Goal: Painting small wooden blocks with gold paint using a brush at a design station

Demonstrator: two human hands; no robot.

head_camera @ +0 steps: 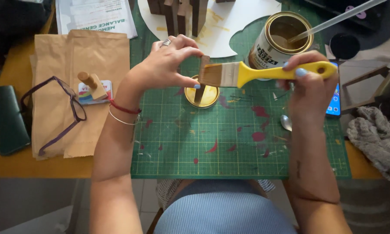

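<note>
Pinching a small dark wooden piece (202,78) upright in left hand (167,65) fingers, over the gold lid (202,96) near the mat's far edge. Already dark with stain, apparently; more coating likely left. Gripping yellow brush (264,73) in closed right hand (310,86), long axis level, bristles pointing left, touching wood.

Both forearms are bare, with no sleeves. The left hand (167,65) carries a silver ring on one finger; its wrist bears a red cord bracelet (125,108) and, just beyond it up the arm, a thin silver bangle (122,120). The fingernails of both hands are painted light blue. The right hand (310,84) is bare of jewellery. The lap shows blue-and-white finely striped fabric (223,208).
</note>
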